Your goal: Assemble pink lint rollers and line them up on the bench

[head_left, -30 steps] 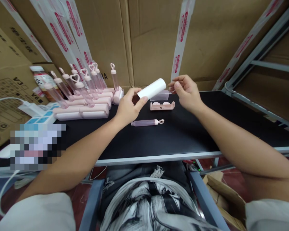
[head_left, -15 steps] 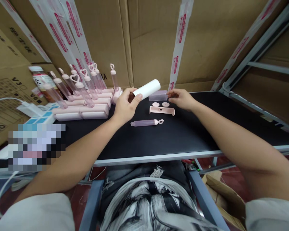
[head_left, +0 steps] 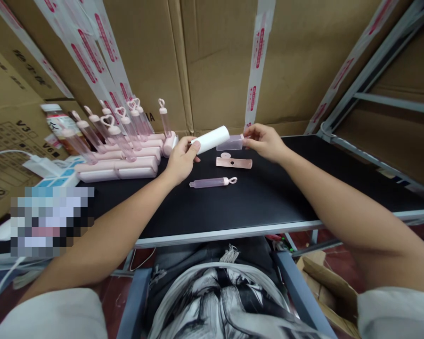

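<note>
L hand (head_left: 179, 160), just left of frame centre, is closed round the near end of a white roll (head_left: 211, 139), thumb on top, fingers under; roll is lifted off the table and tilts up to the right. R hand (head_left: 265, 141), centre-right, pinches the right end of a clear cover (head_left: 230, 142) w/ fingertips, rest of hand loosely curled. Cover sits just right of the roll's far end; can't tell if they touch.

Below them on the black table (head_left: 268, 197): pink holder (head_left: 233, 163) lying flat, a small pink disc (head_left: 226, 155) just above it, and a pink tube (head_left: 212, 182) w/ loop end lying lower, near centre.

Upper left: row of pink cases (head_left: 116, 167) w/ heart-topped tubes (head_left: 118, 132) standing in them. Cardboard boxes (head_left: 215, 61) w/ tape strips fill the top of frame. Far left: power strip (head_left: 61, 172), white cable.
</note>
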Demonstrator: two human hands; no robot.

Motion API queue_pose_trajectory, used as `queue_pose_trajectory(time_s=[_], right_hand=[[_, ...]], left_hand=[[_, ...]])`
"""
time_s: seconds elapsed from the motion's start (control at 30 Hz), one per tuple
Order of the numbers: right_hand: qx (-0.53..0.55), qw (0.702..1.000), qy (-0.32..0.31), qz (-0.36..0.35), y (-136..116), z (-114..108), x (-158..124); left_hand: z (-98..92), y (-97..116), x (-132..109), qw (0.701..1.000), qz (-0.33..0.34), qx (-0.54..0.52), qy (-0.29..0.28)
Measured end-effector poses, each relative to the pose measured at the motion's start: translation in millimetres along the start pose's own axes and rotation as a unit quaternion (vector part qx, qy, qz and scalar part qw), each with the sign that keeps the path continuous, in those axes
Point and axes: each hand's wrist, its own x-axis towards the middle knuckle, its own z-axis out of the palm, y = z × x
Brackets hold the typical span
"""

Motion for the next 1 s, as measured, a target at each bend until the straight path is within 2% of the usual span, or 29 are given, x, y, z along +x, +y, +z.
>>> queue_pose_trajectory(time_s=[0.07,0.17,0.5,0.67,0.77,1.0], right_hand=[[0.108,0.994,0.010,-0.023,-16.6,4.9,-8.2],[0.170,0.983,0.019,-0.070,-34.0,15.0,-17.5],[0.168,0.980,-0.005,-0.105,-33.9,23.2,-24.0],[0.126,0.985,0.006,-0.121,-33.9,27.4,-27.1],[0.067,0.984,0.024,-0.164,-35.9,28.0,-30.0],[-0.123,0.950,0.047,-0.284,-44.6,19.8,-35.0]], left_hand=[[0.9,0.0,-1.1,1.000,0.001,-0.007,-0.013],[2.7,1.5,-4.7,0.999,0.011,-0.025,-0.030],[1.2,3.0,-8.6,0.991,0.053,-0.075,-0.096],[-3.1,1.4,-7.5,0.991,0.053,-0.050,-0.110],[-6.3,2.1,-7.5,0.991,0.069,-0.029,-0.112],[-13.5,9.6,-7.9,0.987,0.107,0.022,-0.114]])
